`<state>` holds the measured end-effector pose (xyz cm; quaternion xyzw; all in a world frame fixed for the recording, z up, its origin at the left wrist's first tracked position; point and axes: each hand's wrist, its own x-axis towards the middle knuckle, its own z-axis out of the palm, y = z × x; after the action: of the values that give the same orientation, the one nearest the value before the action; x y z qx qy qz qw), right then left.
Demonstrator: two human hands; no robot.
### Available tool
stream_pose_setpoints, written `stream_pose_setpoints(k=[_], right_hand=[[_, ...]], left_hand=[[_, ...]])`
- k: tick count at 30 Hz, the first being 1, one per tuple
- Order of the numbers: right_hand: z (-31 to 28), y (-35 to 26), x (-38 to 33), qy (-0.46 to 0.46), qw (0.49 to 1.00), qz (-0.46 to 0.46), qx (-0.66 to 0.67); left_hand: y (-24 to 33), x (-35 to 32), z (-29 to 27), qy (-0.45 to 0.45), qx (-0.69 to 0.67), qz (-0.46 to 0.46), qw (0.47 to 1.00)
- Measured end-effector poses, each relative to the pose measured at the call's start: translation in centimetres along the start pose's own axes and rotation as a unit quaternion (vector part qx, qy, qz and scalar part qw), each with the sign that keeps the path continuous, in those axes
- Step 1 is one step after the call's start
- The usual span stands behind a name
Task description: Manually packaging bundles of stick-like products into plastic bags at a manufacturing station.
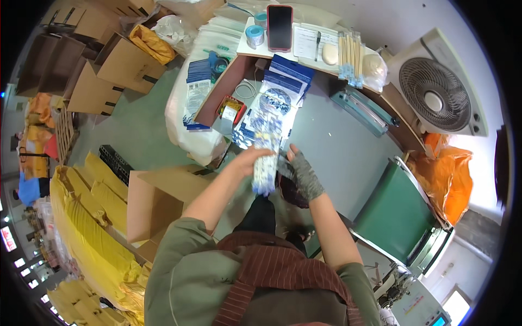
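A long, narrow bundle with a blue, white and yellow print (pixel 265 171) hangs blurred in front of my body; whether it is cloth or a packet I cannot tell. My left hand (pixel 258 156) is closed on its left side, around the middle. My right hand (pixel 304 176), in a grey fingerless glove, is just right of the bundle. Its thumb stands apart from the fingers, which reach toward the bundle's edge; contact is unclear. Beyond the bundle, blue-and-white printed packets (pixel 278 87) lie piled on the grey table (pixel 331 146).
A red box (pixel 231 110) sits left of the packets. On the back shelf are a phone (pixel 280 27), blue tape (pixel 254 35) and bundled sticks (pixel 352 57). A heat sealer (pixel 361 111), fan (pixel 435 92) and green conveyor (pixel 397 212) stand right. An open carton (pixel 147 212) is at left.
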<state>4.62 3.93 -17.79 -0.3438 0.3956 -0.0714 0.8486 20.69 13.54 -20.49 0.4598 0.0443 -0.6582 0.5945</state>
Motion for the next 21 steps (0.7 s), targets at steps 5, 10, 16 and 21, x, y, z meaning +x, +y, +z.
stream_pose_setpoints(k=[5, 10, 16, 21], right_hand=[[-3.7, 2.2, 0.8, 0.051, 0.996, 0.067, 0.02], [-8.7, 6.9, 0.4, 0.151, 0.98, 0.109, 0.064], [-12.5, 10.5, 0.1, 0.236, 0.961, 0.118, 0.081], [-14.7, 11.1, 0.0, 0.276, 0.956, 0.097, 0.02]], left_hand=[[11.5, 9.5, -6.6, 0.14, 0.211, 0.019, 0.967], [17.9, 20.2, -9.3, 0.254, 0.563, 0.123, 0.776], [19.0, 26.8, -8.3, 0.269, 0.644, 0.077, 0.712], [16.2, 24.8, -9.6, 0.299, 0.587, 0.348, 0.667]])
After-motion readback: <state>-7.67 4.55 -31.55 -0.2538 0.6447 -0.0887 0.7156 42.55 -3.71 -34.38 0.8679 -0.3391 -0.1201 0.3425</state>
